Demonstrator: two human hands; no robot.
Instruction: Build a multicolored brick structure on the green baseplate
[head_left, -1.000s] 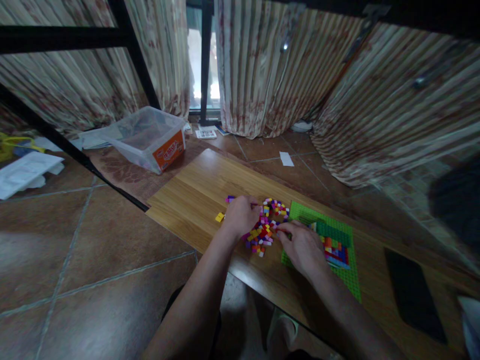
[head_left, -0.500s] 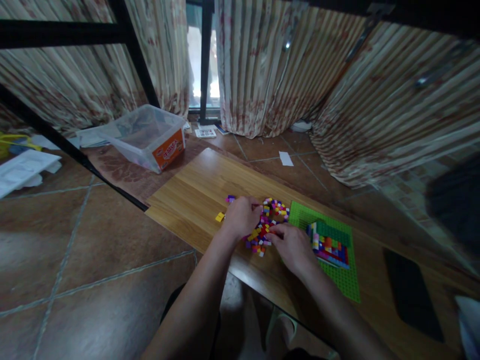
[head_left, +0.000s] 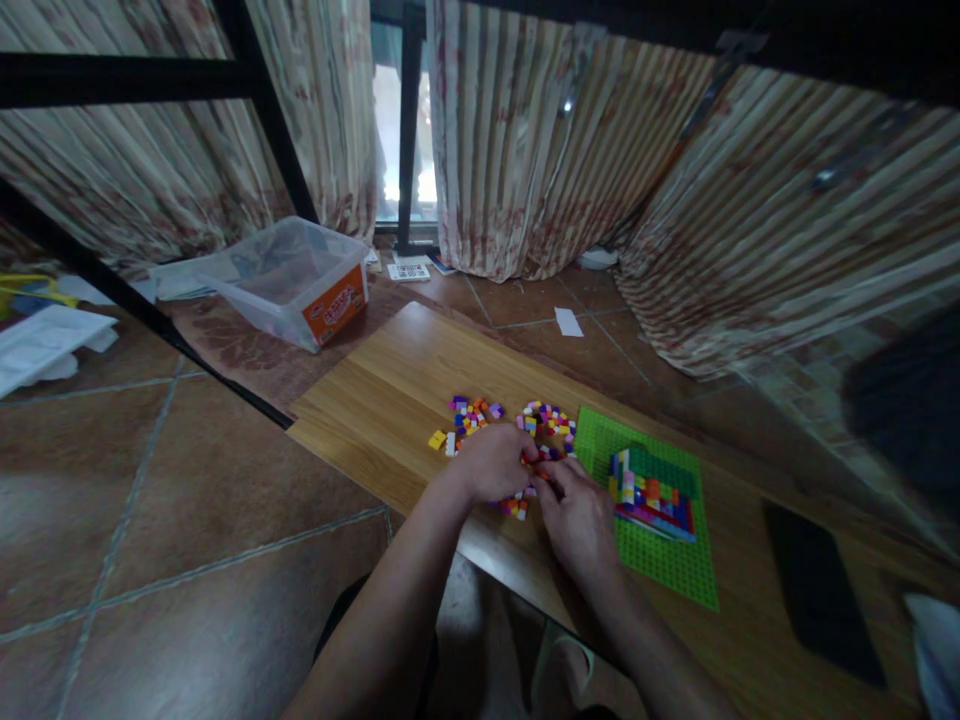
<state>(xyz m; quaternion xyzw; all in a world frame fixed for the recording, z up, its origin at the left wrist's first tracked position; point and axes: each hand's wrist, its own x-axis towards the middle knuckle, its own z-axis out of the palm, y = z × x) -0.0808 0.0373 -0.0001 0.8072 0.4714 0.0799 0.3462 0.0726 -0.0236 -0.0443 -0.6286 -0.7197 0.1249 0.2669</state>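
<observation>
Small loose building bricks (head_left: 551,415) of many colours lie in a pile on the wooden table. My left hand (head_left: 495,462) is over the pile, its fingers pinched together; whatever they hold is hidden. Fingertip to fingertip with it, my right hand (head_left: 581,510) pinches what looks like a small red building brick, partly covered by the fingers. To the right of that hand lies a green baseplate (head_left: 664,575). On it stands a low structure of coloured bricks (head_left: 656,495), with a dark green part along its far side.
A black flat object (head_left: 821,590) lies on the table (head_left: 375,370) at the right. Beyond the table's left end, a clear plastic box (head_left: 300,270) with an orange label sits on a mat. Dark metal bars (head_left: 262,130) cross the upper left. White trays (head_left: 49,340) rest on the floor.
My left hand has moved right and down to meet my right hand, uncovering loose bricks at the pile's left side. My right hand has shifted slightly, its fingertips now against the left ones.
</observation>
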